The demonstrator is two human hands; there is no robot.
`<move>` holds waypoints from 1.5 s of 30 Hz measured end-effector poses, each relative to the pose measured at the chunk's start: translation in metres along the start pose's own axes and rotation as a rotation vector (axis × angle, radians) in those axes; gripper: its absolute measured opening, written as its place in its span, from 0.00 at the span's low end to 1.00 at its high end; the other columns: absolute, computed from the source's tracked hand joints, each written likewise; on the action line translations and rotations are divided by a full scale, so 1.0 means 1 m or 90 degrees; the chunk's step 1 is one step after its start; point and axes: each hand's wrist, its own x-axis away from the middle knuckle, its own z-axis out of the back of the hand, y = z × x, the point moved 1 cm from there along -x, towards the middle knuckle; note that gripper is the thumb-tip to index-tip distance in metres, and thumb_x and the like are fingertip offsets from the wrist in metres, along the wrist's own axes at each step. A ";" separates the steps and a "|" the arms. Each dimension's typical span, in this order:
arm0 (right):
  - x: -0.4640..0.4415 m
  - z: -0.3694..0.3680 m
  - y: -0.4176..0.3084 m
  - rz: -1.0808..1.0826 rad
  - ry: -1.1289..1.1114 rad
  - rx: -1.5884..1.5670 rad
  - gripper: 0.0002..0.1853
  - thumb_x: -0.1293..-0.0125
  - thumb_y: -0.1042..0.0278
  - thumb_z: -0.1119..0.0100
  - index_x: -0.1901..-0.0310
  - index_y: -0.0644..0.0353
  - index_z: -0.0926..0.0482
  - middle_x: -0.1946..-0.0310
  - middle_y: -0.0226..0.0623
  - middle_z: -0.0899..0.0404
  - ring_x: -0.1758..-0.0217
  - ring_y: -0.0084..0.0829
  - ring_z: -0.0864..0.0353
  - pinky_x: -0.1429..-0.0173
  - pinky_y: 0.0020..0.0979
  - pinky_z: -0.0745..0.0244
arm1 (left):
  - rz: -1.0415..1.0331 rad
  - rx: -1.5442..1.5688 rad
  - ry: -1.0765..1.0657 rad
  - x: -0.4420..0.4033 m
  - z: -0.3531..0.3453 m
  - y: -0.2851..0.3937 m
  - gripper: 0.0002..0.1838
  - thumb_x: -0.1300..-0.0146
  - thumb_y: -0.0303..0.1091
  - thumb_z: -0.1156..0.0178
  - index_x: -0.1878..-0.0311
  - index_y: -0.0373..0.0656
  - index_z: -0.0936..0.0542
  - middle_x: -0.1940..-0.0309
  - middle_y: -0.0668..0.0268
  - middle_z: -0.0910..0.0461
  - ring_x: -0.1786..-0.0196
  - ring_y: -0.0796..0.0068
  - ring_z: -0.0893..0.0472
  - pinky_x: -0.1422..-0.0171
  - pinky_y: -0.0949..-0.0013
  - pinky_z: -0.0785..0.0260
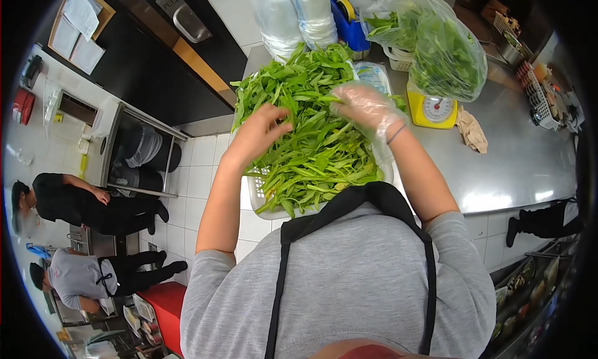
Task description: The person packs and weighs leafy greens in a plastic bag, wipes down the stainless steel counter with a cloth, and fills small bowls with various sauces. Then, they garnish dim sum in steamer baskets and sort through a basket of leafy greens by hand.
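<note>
A big heap of long-leaved greens (317, 147), which look like water spinach, fills a white perforated plastic basket (256, 194) in front of me. My left hand (263, 131), bare, is over the left side of the heap, thumb and fingers apart and nothing visible between them. On the right, my right hand (369, 108) wears a clear plastic glove. Its fingers are closed at the heap's upper right edge, where a green stem (328, 100) sticks out from them. The glove partly hides that grip.
Right of the basket, a clear bag of greens (448, 60) rests on a yellow scale (430, 110) on the steel table (498, 153). A crumpled brown cloth (471, 129) lies beside it. Plastic bag rolls (277, 22) stand behind. Two people (81, 203) stand at left.
</note>
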 end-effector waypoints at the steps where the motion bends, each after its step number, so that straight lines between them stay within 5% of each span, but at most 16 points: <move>1: 0.000 0.006 -0.001 0.013 -0.024 0.025 0.12 0.44 0.62 0.46 0.62 0.59 0.24 0.62 0.46 0.22 0.56 0.45 0.24 0.51 0.42 0.30 | -0.023 -0.030 0.092 -0.005 0.002 0.004 0.12 0.40 0.34 0.43 0.55 0.38 0.23 0.63 0.59 0.26 0.62 0.63 0.25 0.58 0.65 0.33; 3: -0.002 0.001 0.004 0.029 -0.032 0.084 0.12 0.44 0.62 0.45 0.63 0.59 0.23 0.62 0.46 0.22 0.56 0.44 0.23 0.52 0.41 0.29 | -0.070 -0.051 0.215 -0.017 -0.006 0.006 0.10 0.39 0.35 0.46 0.61 0.38 0.22 0.66 0.59 0.25 0.61 0.59 0.24 0.58 0.62 0.32; 7: -0.017 -0.032 0.007 -0.008 -0.171 0.197 0.10 0.48 0.68 0.46 0.67 0.61 0.20 0.64 0.46 0.20 0.57 0.44 0.21 0.54 0.39 0.27 | -0.105 -0.217 0.249 -0.038 -0.029 0.009 0.11 0.42 0.38 0.43 0.73 0.40 0.24 0.74 0.64 0.25 0.66 0.61 0.24 0.60 0.60 0.34; 12: 0.004 0.002 0.006 0.027 -0.090 0.082 0.10 0.49 0.68 0.46 0.65 0.61 0.21 0.65 0.47 0.21 0.60 0.46 0.22 0.54 0.42 0.28 | -0.088 -0.210 0.301 -0.036 -0.018 0.018 0.12 0.43 0.41 0.40 0.68 0.40 0.23 0.75 0.65 0.26 0.71 0.65 0.26 0.62 0.64 0.35; 14: 0.016 0.028 -0.005 0.035 -0.060 0.078 0.14 0.45 0.61 0.43 0.60 0.60 0.25 0.64 0.46 0.23 0.56 0.45 0.24 0.52 0.42 0.30 | -0.198 -0.037 0.388 -0.037 -0.013 0.028 0.12 0.44 0.39 0.38 0.62 0.41 0.22 0.74 0.68 0.25 0.70 0.73 0.26 0.61 0.68 0.35; 15: 0.021 0.037 -0.011 0.050 -0.061 0.062 0.14 0.45 0.61 0.44 0.59 0.60 0.26 0.64 0.47 0.24 0.56 0.46 0.25 0.52 0.43 0.31 | -0.198 -0.036 0.387 -0.035 -0.013 0.035 0.12 0.44 0.39 0.38 0.62 0.41 0.22 0.74 0.68 0.25 0.70 0.73 0.26 0.61 0.68 0.35; 17: 0.024 0.040 -0.017 0.060 -0.053 0.068 0.14 0.45 0.61 0.44 0.60 0.60 0.26 0.64 0.47 0.24 0.57 0.46 0.25 0.52 0.43 0.31 | -0.160 0.188 0.171 -0.032 -0.018 0.047 0.12 0.42 0.35 0.38 0.57 0.41 0.23 0.71 0.70 0.23 0.69 0.80 0.26 0.62 0.74 0.34; 20: 0.033 0.050 -0.020 0.063 -0.028 0.039 0.15 0.46 0.60 0.44 0.60 0.61 0.26 0.65 0.47 0.24 0.57 0.47 0.25 0.52 0.43 0.31 | -0.072 0.380 0.103 -0.037 -0.030 0.032 0.10 0.40 0.29 0.41 0.56 0.39 0.24 0.69 0.70 0.22 0.68 0.83 0.25 0.63 0.78 0.33; 31: 0.021 0.071 -0.017 0.037 0.006 -0.266 0.24 0.43 0.45 0.43 0.63 0.62 0.23 0.66 0.48 0.23 0.62 0.41 0.22 0.58 0.38 0.30 | -0.009 0.590 0.141 -0.027 -0.028 0.021 0.05 0.39 0.29 0.41 0.63 0.38 0.25 0.72 0.69 0.22 0.70 0.84 0.24 0.64 0.80 0.31; 34: 0.022 0.060 -0.037 0.171 -0.011 -0.069 0.23 0.44 0.46 0.43 0.63 0.62 0.23 0.66 0.47 0.23 0.61 0.41 0.23 0.56 0.39 0.30 | -0.041 0.601 0.117 -0.023 -0.030 0.030 0.06 0.39 0.29 0.41 0.62 0.38 0.25 0.72 0.68 0.22 0.71 0.84 0.24 0.65 0.80 0.31; 35: 0.023 0.060 -0.042 0.114 -0.138 0.013 0.22 0.43 0.49 0.43 0.59 0.62 0.23 0.64 0.45 0.24 0.58 0.41 0.24 0.52 0.40 0.30 | -0.040 0.601 0.117 -0.018 -0.027 0.032 0.06 0.39 0.29 0.41 0.62 0.38 0.25 0.72 0.68 0.22 0.71 0.84 0.24 0.65 0.80 0.31; 38: 0.037 0.032 0.004 0.159 0.049 -0.110 0.17 0.40 0.55 0.44 0.59 0.61 0.24 0.66 0.45 0.25 0.59 0.44 0.26 0.53 0.38 0.32 | 0.003 0.555 0.091 0.006 -0.011 0.027 0.07 0.40 0.31 0.41 0.62 0.38 0.23 0.69 0.67 0.22 0.66 0.79 0.23 0.60 0.76 0.30; 40: 0.053 0.039 0.020 0.095 0.072 -0.125 0.15 0.38 0.55 0.46 0.60 0.60 0.23 0.66 0.38 0.24 0.59 0.37 0.26 0.52 0.36 0.32 | -0.125 0.183 -0.057 0.024 0.002 0.015 0.09 0.41 0.36 0.39 0.65 0.39 0.21 0.65 0.66 0.22 0.58 0.72 0.24 0.51 0.68 0.32; 42: 0.070 0.037 0.031 -0.121 0.120 -0.480 0.14 0.36 0.55 0.47 0.61 0.59 0.22 0.65 0.32 0.24 0.59 0.28 0.26 0.52 0.32 0.31 | -0.099 0.100 -0.057 0.032 0.000 0.010 0.14 0.41 0.41 0.41 0.71 0.38 0.21 0.63 0.64 0.24 0.57 0.67 0.26 0.51 0.63 0.36; 45: 0.081 0.025 0.012 -0.181 0.144 -0.832 0.15 0.35 0.55 0.47 0.58 0.59 0.23 0.63 0.32 0.23 0.59 0.23 0.26 0.52 0.28 0.30 | -0.009 -0.119 0.018 0.014 0.000 0.004 0.16 0.38 0.43 0.46 0.70 0.39 0.21 0.72 0.61 0.28 0.63 0.61 0.27 0.56 0.62 0.39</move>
